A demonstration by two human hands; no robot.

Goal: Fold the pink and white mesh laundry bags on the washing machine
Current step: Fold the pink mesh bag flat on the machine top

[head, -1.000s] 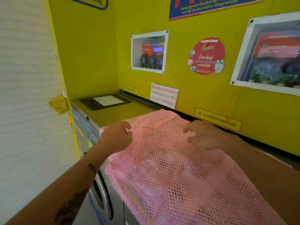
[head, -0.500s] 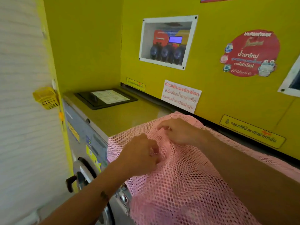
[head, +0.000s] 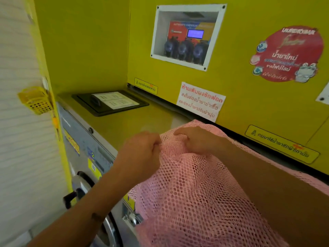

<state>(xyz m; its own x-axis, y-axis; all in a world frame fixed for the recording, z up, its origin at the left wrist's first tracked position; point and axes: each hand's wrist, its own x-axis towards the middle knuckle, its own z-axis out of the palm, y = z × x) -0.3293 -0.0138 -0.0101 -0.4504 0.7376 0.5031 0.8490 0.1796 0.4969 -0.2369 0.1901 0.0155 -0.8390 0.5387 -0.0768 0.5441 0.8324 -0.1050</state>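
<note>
- Pink mesh laundry bag [head: 195, 193] is lying across the top of the washing machine [head: 124, 125], reaching its rear edge and draping over the front edge, covering part of the front panel.
- Left hand [head: 140, 155] is curling into a fist, fingers pinching the bag's mesh at its left edge.
- Right hand [head: 194, 139] is gripping a raised bunch of the same mesh just beside the left hand, knuckles up; the two hands are nearly touching.
- Black detergent lid [head: 110, 102] is sitting near the top's rear left corner, well apart from the bag.
- Yellow basket [head: 35, 100] is hanging on the left wall.
</note>
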